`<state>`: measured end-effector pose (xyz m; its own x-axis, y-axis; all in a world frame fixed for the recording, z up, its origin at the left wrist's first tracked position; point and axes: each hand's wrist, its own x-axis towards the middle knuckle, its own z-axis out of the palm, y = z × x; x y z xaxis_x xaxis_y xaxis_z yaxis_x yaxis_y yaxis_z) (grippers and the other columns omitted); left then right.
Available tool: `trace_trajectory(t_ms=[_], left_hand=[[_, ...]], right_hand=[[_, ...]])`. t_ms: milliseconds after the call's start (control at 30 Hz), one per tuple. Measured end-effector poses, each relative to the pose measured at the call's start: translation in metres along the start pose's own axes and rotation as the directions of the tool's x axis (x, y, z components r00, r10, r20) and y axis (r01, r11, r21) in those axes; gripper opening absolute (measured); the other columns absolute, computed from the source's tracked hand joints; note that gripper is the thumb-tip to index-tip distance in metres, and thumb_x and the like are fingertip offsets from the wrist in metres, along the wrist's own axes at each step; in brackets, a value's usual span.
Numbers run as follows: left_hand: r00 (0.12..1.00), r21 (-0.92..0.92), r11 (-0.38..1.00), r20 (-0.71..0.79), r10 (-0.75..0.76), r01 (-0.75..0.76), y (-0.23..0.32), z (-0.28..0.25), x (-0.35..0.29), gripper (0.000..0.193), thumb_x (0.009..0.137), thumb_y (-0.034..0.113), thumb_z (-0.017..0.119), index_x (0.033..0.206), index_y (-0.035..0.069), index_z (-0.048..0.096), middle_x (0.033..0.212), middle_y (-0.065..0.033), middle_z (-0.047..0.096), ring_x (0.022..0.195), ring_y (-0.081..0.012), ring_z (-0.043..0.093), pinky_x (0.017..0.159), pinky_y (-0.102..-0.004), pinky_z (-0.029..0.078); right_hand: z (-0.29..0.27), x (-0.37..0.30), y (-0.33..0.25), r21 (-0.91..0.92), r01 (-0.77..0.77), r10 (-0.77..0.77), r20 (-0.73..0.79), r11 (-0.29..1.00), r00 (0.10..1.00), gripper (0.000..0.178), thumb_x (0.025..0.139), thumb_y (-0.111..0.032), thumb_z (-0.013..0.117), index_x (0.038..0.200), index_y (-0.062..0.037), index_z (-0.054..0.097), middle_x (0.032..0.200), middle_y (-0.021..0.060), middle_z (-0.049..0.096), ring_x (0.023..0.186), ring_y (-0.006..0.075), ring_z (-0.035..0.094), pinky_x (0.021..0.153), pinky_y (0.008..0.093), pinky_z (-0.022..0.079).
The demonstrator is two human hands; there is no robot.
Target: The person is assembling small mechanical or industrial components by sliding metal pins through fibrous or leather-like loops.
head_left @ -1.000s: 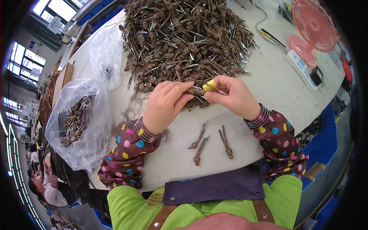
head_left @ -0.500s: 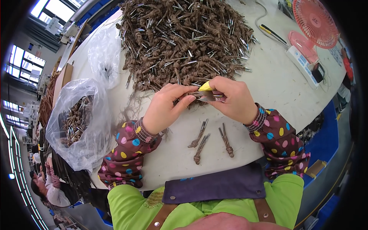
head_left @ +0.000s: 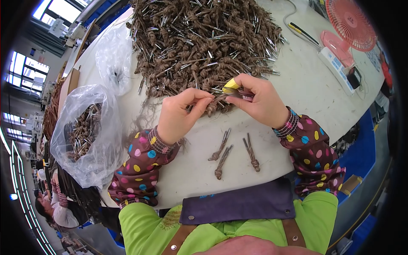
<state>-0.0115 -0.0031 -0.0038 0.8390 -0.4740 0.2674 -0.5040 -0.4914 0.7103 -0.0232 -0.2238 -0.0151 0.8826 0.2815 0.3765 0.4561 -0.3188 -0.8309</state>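
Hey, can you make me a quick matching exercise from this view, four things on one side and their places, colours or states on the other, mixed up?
Things:
1. Fan
2. Clear bag
3. Right hand
4. Three loose knotted cords

Descriptions:
A. Gripping a yellow-ended tool
B. Lying between the hands and the purple apron flap
C. Pink, at upper right
D. At left, with brown pieces inside

Pairs: 1-C, 2-D, 3-A, 4-B

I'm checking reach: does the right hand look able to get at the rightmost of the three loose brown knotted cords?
Probably yes: nothing visible blocks the right hand from that cord, though that hand holds a yellow-and-metal tool.
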Motion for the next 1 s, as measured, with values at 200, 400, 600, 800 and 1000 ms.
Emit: trace_trajectory(t_ms=[200,400,600,800,1000], left_hand=[[0.95,-0.644,0.698,0.208,-0.233,0.312,-0.01,-0.003,0.007,0.028,0.091,0.006,0.058,0.117,-0.001,0.054,0.097,-0.0083,0.066,0.085,-0.0101,0.063,0.075,-0.0215,0.051],[0.963,-0.609,0.746,0.201,-0.182,0.268,-0.012,0.006,0.005,0.036,0.087,0.003,0.063,0.12,-0.002,0.05,0.1,-0.0093,0.064,0.087,-0.0093,0.062,0.079,-0.0215,0.05],[0.976,-0.455,0.865,0.049,-0.211,0.21,-0.005,0.015,0.003,0.039,0.083,0.001,0.066,0.118,-0.001,0.049,0.098,-0.0098,0.064,0.084,-0.0093,0.062,0.075,-0.0208,0.051],[0.97,-0.622,0.745,0.147,-0.194,0.243,-0.002,0.02,0.003,0.04,0.084,0.001,0.066,0.118,-0.002,0.045,0.099,-0.0092,0.063,0.087,-0.0123,0.063,0.076,-0.0213,0.051],[0.901,-0.749,0.521,0.243,-0.36,0.41,-0.011,0.007,0.006,0.039,0.087,0.005,0.062,0.121,-0.002,0.045,0.104,-0.0103,0.063,0.089,-0.0147,0.064,0.08,-0.0252,0.052]], right_hand=[[-0.005,0.0,0.008,-0.143,0.154,-0.156,-0.007,0.978,0.988,0.021,0.077,0.001,0.069,0.096,0.0,0.06,0.083,0.005,0.061,0.069,0.0083,0.058,0.06,0.0196,0.046],[-0.005,0.0,-0.005,-0.208,0.123,-0.151,-0.124,0.97,0.981,0.032,0.074,0.001,0.071,0.104,-0.0018,0.059,0.089,0.0056,0.063,0.071,0.0106,0.062,0.061,0.0212,0.048],[0.008,-0.003,-0.011,-0.098,0.039,-0.057,-0.191,0.994,0.98,0.041,0.074,-0.002,0.073,0.111,-0.0038,0.056,0.097,0.0059,0.065,0.078,0.012,0.066,0.066,0.0241,0.053],[0.018,-0.006,-0.001,-0.085,0.096,-0.107,-0.133,0.992,0.985,0.039,0.074,0.002,0.07,0.11,-0.0028,0.056,0.096,0.0094,0.067,0.081,0.0145,0.067,0.07,0.0247,0.055],[-0.001,-0.002,-0.001,-0.168,0.06,-0.095,-0.203,0.984,0.975,0.033,0.078,0.004,0.067,0.108,-0.0031,0.056,0.094,0.0085,0.066,0.072,0.0091,0.065,0.064,0.0203,0.051]])
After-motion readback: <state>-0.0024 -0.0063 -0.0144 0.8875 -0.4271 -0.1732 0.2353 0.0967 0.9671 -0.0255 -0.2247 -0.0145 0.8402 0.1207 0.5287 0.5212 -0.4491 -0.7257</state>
